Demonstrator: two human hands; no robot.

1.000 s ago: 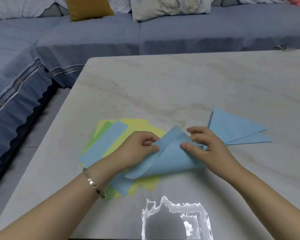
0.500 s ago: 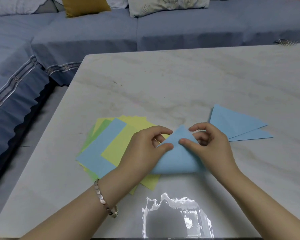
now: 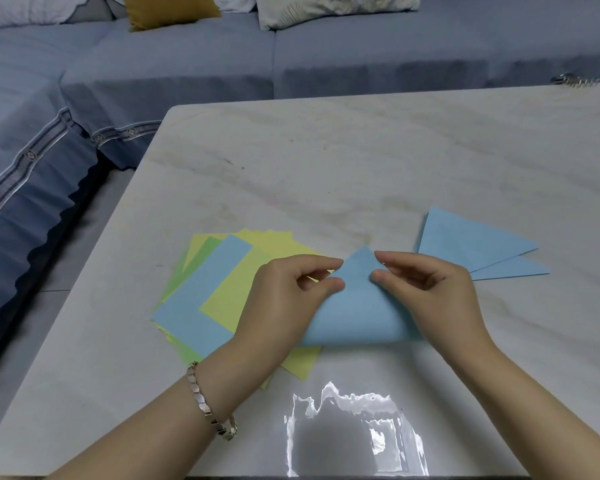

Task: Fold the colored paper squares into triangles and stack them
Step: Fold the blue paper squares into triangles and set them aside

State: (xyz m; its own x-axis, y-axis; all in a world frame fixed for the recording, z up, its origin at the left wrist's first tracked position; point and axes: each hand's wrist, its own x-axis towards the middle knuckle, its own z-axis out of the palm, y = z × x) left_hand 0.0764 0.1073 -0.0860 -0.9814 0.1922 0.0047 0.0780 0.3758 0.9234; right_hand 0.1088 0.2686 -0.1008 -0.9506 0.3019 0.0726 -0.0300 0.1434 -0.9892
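A blue paper square [image 3: 357, 306] is doubled over into a triangle shape, its fold rounded at the near edge and its tip pointing away from me. My left hand [image 3: 291, 299] pinches its left side near the tip. My right hand [image 3: 426, 292] pinches the right side, thumb on top. Under and left of it lies a fanned pile of flat squares [image 3: 222, 289] in yellow, green and blue. Two folded blue triangles [image 3: 471, 247] lie stacked to the right, apart from my hands.
The marble table [image 3: 361, 161] has its left edge and rounded corner near a blue sofa [image 3: 187, 64] with cushions. A small metal clip [image 3: 572, 79] lies at the far right edge. A bright glare patch [image 3: 354, 434] sits on the near table surface.
The loose corner of the blue sheet has been brought over to meet the far corner, and the curled sheet has settled lower into a triangle. Both hands shifted to its tip.
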